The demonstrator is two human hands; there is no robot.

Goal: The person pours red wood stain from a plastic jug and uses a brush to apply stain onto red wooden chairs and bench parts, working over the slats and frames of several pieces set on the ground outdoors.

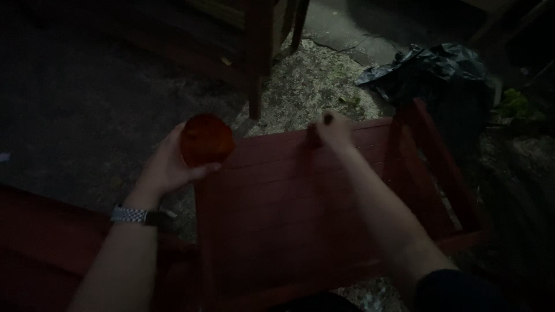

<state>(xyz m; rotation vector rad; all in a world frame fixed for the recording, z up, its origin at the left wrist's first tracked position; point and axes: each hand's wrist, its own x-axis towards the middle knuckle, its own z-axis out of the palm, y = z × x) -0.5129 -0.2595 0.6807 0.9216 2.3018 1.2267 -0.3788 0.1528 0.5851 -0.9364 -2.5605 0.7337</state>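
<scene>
1. Head view: the left hand (167,167) sits at about 9 o'clock from the picture's centre and cups a round red container (206,140). Its fingers curl under and behind the container, with the thumb across its lower edge.
2. The container looks squat and rounded, its broad face turned toward the camera. In the dim light its long axis cannot be told.
3. A metal-link wristwatch (134,215) circles the left wrist, at 7 o'clock from the container.
4. The right hand (330,130) reaches out at about 1 o'clock from centre. Its fingers are pressed together on something small and dark. Blur hides what it is.
5. That hand rests at the far edge of a red slatted wooden panel (289,202). The slats run from 9 to 3 o'clock.
6. The container hangs just off the panel's far left corner, above the rough ground (312,81).
7. A crumpled dark plastic bag (439,66) lies at 2 o'clock, well apart from both hands.
8. A wooden leg (257,58) stands at 12 o'clock.
</scene>
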